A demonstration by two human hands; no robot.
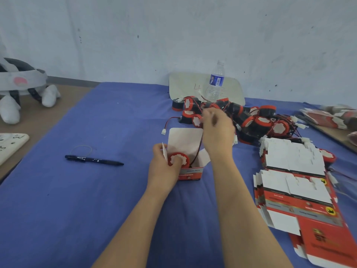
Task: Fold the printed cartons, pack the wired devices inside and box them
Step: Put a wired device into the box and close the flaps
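With my left hand (164,167) I grip the open carton (190,172) at centre, thumb on the red device (178,159) seated inside. My right hand (218,132), at 1 o'clock of the carton, is blurred: grip cannot be told. Flat cartons (293,182) lie at 3 o'clock.

White letter "A" on barrel of pen (94,160). Red handwritten mark, perhaps "4", on white board (185,84) behind bottle (216,80). Blue bottle label: unreadable. Print on folded carton (190,174) and on flat carton stack (295,200): pale lines on red and grey, too blurred to read.
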